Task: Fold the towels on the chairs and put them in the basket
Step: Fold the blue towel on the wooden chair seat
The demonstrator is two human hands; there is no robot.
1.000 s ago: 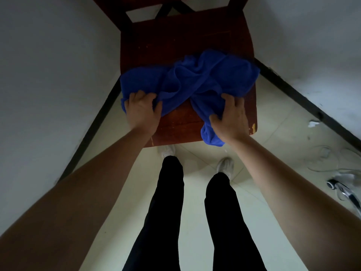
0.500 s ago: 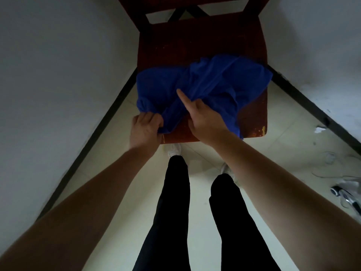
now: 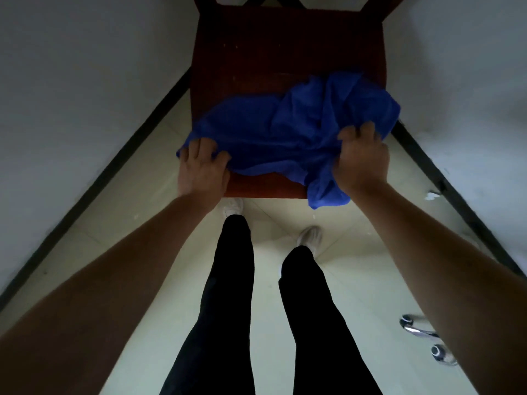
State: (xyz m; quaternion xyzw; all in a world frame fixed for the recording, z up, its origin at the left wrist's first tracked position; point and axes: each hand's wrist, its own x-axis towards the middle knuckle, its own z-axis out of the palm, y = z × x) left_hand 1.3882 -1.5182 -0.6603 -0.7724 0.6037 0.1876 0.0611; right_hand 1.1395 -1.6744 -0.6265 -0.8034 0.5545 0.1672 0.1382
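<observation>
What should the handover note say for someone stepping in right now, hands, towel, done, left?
Left hand: shut on the near left edge of the blue towel.
Right hand: shut on the towel's near right edge, bunched.
Towel: crumpled on the front half of the wooden chair, one corner hanging over the seat's front edge.
Done: towel gripped at both sides; no fold made yet.
Left: spread it flat, fold it, put it in the basket. Basket is not in view.

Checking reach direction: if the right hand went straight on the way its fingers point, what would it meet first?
The right hand already grips the blue towel; pushing on, it likely meets more bunched towel, then the wooden chair's seat.
</observation>
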